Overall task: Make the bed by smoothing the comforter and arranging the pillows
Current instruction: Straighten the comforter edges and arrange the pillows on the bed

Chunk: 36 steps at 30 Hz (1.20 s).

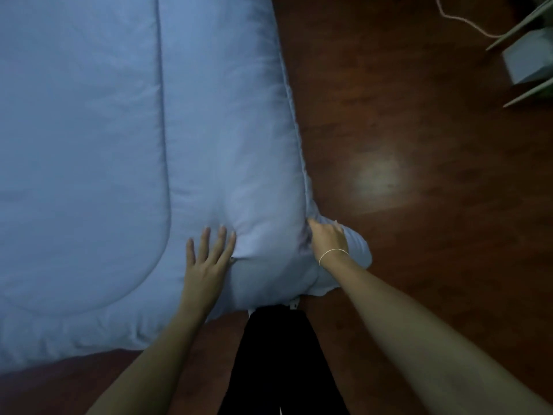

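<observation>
A pale blue comforter (pixel 89 145) covers the bed, its near right corner hanging over the dark wooden floor (pixel 419 235). The left hand (pixel 206 262) lies flat on the comforter near that corner, fingers straight and spread, pressing the fabric into a shallow crease. The right hand (pixel 326 239), a thin band at its wrist, curls its fingers round the bunched corner at the comforter's right edge and grips it. A stitched seam runs lengthwise down the comforter. A pale cord (pixel 460 18) lies on the floor at the upper right.
</observation>
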Available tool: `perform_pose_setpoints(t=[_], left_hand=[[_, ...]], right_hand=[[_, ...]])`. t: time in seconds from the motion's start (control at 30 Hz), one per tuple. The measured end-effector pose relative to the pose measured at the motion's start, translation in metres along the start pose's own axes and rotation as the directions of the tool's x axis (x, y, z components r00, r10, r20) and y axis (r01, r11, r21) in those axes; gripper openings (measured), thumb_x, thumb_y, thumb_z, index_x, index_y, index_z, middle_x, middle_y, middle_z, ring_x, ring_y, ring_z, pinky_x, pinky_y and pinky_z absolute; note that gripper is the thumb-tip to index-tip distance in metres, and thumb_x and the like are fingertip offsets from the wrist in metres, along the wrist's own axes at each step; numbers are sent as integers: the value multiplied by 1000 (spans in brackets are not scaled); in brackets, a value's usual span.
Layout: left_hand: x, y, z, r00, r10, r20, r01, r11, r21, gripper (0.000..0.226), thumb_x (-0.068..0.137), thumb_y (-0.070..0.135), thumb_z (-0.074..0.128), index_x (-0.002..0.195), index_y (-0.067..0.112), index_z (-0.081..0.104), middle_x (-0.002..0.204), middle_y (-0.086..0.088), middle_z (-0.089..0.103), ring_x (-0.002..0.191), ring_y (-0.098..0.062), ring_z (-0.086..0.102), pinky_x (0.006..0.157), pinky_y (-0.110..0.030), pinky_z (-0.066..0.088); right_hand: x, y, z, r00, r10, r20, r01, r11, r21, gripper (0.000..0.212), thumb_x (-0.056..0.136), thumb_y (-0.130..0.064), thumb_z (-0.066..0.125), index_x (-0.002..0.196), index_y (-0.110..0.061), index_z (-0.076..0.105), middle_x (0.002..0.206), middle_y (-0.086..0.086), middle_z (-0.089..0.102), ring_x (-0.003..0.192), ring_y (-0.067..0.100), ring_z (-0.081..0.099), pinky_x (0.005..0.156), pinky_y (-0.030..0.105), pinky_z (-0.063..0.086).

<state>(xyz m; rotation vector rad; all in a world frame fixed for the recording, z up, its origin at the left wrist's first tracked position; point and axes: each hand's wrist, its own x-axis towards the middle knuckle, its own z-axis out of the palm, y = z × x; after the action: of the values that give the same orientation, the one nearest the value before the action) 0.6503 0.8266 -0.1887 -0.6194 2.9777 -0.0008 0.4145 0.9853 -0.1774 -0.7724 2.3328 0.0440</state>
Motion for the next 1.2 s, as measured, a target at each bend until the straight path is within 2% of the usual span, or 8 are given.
perform_pose_setpoints(t=[0.1,0.27,0.53,0.73,0.87,1.0,1.07,1.2], left_hand=[[3,9,-2,994,-9,-111,6,1000,-30,60,84,11,58,141,15,42,148,-5,42,138,-33,31,111,-56,22],[18,27,-12,984,-5,-176,-24,986,-165,39,94,23,46,132,16,55,139,-2,52,131,-31,46,107,-55,29],[25,43,-12,996,89,-22,-90,995,-41,44,99,35,36,139,20,46,145,-10,45,133,-41,40,104,-63,30],[48,1,-25,990,-144,-2,143,980,-142,63,98,53,17,146,14,30,152,-19,29,142,-34,22,112,-57,11],[58,-37,-15,929,-356,105,369,917,-153,73,94,60,15,151,15,15,158,-17,12,146,-32,10,113,-60,2],[56,-32,-12,923,-372,99,383,913,-140,72,94,59,19,152,16,11,158,-16,12,147,-30,10,114,-57,2],[56,-32,-12,920,-378,106,391,910,-142,72,94,58,18,152,16,10,158,-16,12,147,-30,11,114,-57,2],[57,-34,-12,918,-380,110,392,911,-128,72,94,59,18,152,16,12,158,-15,13,147,-29,12,115,-57,5]], right_hand=[[8,9,8,999,-9,-44,15,990,139,35,93,-19,43,127,-16,52,115,18,63,112,38,55,95,42,44],[12,-4,-2,975,124,183,-216,700,680,68,92,-50,47,151,-30,19,145,11,46,129,36,46,107,43,39],[37,34,-13,969,234,-79,-171,867,468,10,88,-15,59,96,-21,62,94,17,70,91,38,64,78,41,52],[27,-37,-18,866,-3,-501,214,907,363,57,97,-40,43,149,-22,28,157,10,25,145,29,23,116,47,15],[29,-38,9,931,-267,-248,318,928,194,70,91,-64,17,151,-34,-2,162,1,-6,149,22,-5,117,51,0],[44,11,14,997,67,-44,-53,963,264,75,91,-67,14,152,-28,-6,162,3,-6,149,24,-6,120,52,0],[44,19,0,985,151,-81,-121,947,297,76,93,-65,14,153,-22,-3,162,3,-5,149,24,-6,121,49,0],[32,-22,-13,916,-167,-365,266,934,239,67,97,-56,20,153,-20,6,161,5,3,149,23,1,119,40,5]])
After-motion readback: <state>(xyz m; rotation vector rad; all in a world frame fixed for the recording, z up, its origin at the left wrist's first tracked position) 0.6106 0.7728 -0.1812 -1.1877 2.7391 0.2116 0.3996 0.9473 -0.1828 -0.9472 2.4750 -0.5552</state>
